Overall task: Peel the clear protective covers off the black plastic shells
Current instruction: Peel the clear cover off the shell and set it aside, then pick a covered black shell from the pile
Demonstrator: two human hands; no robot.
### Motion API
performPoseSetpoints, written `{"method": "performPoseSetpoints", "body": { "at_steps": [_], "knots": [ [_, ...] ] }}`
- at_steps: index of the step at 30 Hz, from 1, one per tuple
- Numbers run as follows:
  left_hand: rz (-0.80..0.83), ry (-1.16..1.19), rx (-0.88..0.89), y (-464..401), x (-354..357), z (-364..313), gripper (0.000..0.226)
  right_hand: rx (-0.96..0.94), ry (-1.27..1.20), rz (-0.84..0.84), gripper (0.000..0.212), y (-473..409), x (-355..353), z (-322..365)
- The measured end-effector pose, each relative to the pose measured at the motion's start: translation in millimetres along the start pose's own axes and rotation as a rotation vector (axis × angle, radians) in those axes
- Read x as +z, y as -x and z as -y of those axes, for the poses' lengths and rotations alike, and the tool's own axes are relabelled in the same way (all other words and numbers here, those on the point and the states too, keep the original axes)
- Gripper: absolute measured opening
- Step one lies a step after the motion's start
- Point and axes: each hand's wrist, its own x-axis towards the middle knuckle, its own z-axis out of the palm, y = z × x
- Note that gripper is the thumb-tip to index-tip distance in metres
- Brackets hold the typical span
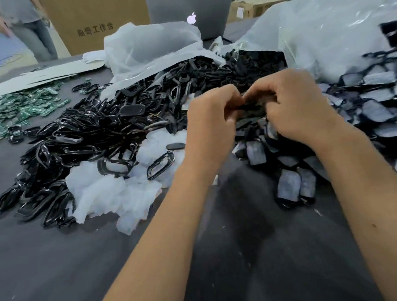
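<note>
My left hand [211, 124] and my right hand [294, 107] meet above the middle of the table, both pinching one small black shell [251, 105] between their fingertips. The shell is mostly hidden by my fingers, and I cannot tell whether its clear cover is still on. To the right lies a heap of black shells with cloudy covers [365, 121]. On the left is a big pile of glossy black shells and frames [87, 138]. Loose peeled clear covers [111, 193] are heaped in front of that pile.
Green circuit boards [23, 110] are spread at the far left beside a grey cardboard sheet [39, 77]. Clear plastic bags [325, 38] rise behind the piles. A laptop [191, 13] and cardboard boxes [87, 20] stand at the back. A person [24, 23] stands at the far left. The dark table [61, 275] shows near me.
</note>
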Motion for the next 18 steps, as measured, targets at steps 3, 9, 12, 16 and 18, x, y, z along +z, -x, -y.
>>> {"method": "performPoseSetpoints", "body": {
  "at_steps": [3, 9, 12, 16, 18],
  "knots": [
    [0.057, -0.041, 0.09, -19, 39, -24, 0.018, 0.108, 0.13, -0.061, 0.056, 9, -30, -25],
    [0.122, 0.031, 0.141, -41, 105, -61, 0.022, 0.221, 0.293, -0.155, 0.052, 17, -60, -66],
    [0.286, -0.103, 0.149, -45, 119, -62, 0.017, 0.338, 0.366, -0.071, 0.045, 15, -60, -82],
    [0.237, -0.08, 0.151, -38, 110, -59, 0.018, 0.371, 0.324, -0.04, 0.048, 13, -60, -82],
    [0.177, -0.056, 0.129, -34, 100, -52, 0.014, 0.344, 0.314, -0.111, 0.045, 7, -56, -74]
  ]
}}
